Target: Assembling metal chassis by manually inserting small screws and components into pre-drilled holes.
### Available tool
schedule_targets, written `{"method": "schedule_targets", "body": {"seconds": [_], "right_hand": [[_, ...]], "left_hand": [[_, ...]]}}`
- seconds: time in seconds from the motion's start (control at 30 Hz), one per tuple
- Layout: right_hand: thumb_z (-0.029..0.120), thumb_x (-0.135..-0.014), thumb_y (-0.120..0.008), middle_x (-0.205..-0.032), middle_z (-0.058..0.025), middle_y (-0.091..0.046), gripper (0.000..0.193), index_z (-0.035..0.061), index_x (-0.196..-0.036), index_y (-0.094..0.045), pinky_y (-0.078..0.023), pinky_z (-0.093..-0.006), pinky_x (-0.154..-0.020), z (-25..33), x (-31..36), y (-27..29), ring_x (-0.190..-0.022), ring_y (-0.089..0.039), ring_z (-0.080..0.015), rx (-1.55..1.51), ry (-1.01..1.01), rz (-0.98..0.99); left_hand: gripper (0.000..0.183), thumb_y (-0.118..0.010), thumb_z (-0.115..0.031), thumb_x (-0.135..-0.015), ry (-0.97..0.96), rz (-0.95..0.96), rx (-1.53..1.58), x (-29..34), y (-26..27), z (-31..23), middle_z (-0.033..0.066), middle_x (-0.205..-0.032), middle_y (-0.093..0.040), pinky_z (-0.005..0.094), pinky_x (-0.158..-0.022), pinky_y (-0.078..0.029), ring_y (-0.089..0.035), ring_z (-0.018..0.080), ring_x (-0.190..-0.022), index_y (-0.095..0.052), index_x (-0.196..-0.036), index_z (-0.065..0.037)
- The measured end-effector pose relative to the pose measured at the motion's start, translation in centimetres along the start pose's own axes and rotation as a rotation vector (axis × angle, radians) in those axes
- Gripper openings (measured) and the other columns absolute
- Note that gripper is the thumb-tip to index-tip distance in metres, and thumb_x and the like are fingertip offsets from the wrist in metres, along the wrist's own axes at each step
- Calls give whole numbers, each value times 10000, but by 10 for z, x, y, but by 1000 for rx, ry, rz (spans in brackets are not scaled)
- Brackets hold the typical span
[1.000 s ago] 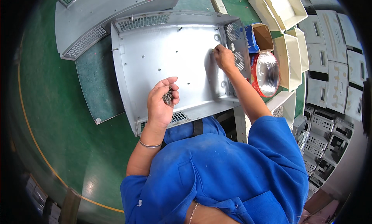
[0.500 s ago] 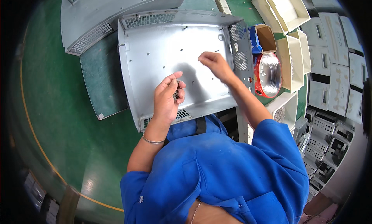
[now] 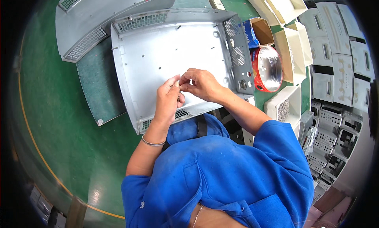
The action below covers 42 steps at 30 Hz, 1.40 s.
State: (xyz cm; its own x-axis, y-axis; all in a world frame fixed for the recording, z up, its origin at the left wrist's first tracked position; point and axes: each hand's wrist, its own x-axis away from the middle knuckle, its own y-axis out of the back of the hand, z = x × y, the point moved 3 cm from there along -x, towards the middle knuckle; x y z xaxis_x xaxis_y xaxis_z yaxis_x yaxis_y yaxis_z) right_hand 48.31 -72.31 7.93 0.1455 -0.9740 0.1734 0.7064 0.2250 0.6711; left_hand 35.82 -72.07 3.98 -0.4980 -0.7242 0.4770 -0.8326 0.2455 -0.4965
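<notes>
A silver sheet-metal chassis with raised sides and several small studs on its floor lies in front of me. Over its near part, my left hand is curled round a bunch of small dark metal parts, only partly visible between the fingers. My right hand meets the left at the fingertips. Its thumb and finger are pinched together, and whatever is between them is too small to make out. Perforated grilles line the chassis sides, and the right wall has round holes.
A second metal chassis stands at the far left on a green-topped table. Along the right are a blue cardboard box, a red round tin and cream bins, one nearer bin holding small metal pieces. Stacked metal cases stand farther right.
My right hand has come from over the right part of the chassis, near and leftward, to the fingertips of my left hand. The left hand stays curled round the small parts.
</notes>
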Motion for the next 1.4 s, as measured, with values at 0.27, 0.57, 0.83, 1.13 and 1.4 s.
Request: {"method": "schedule_targets", "body": {"seconds": [0.27, 0.57, 0.83, 1.13, 1.4], "right_hand": [[67, -737, -592, -721, -6, -550, 78, 24, -789, -554, -444, -238, -502, -29, 14, 16, -611, -530, -90, -500, -241, 59], [15, -682, -531, -689, -108, -616, 104, -2, -776, -571, -493, -282, -591, -196, 35, 66, -628, -615, -180, -15, -551, -546], [39, -690, -544, -776, -164, -621, 146, 24, -823, -602, -467, -351, -717, -189, 30, 64, -761, -610, -293, 305, -505, -508], [71, -727, -553, -806, -163, -622, 123, 38, -831, -610, -461, -376, -725, -184, 29, 60, -785, -602, -314, 396, -474, -512], [68, -708, -551, -791, -164, -626, 140, 46, -812, -643, -470, -359, -719, -187, 32, 56, -765, -612, -300, 392, -485, -414]], "left_hand": [[281, -399, -153, -908, 46, 101, -7, 2, -5, 2, 73, -779, -539, 161, -408, -329, -439, 50, -508, -480, -1092, 43], [174, -432, -121, -881, 63, 120, 165, 0, -3, -2, 72, -765, -522, 166, -418, -315, -446, 54, -524, -516, -958, 10], [159, -452, -113, -866, 63, 112, 202, 2, 0, -1, 70, -774, -522, 166, -428, -315, -448, 54, -533, -519, -952, 4], [151, -464, -113, -856, 71, 115, 205, 3, 1, -2, 63, -777, -525, 162, -433, -316, -455, 49, -539, -518, -948, -7], [136, -468, -99, -848, 91, 100, 204, 3, 1, -2, 66, -778, -529, 165, -431, -327, -464, 55, -539, -519, -937, -10]]}}
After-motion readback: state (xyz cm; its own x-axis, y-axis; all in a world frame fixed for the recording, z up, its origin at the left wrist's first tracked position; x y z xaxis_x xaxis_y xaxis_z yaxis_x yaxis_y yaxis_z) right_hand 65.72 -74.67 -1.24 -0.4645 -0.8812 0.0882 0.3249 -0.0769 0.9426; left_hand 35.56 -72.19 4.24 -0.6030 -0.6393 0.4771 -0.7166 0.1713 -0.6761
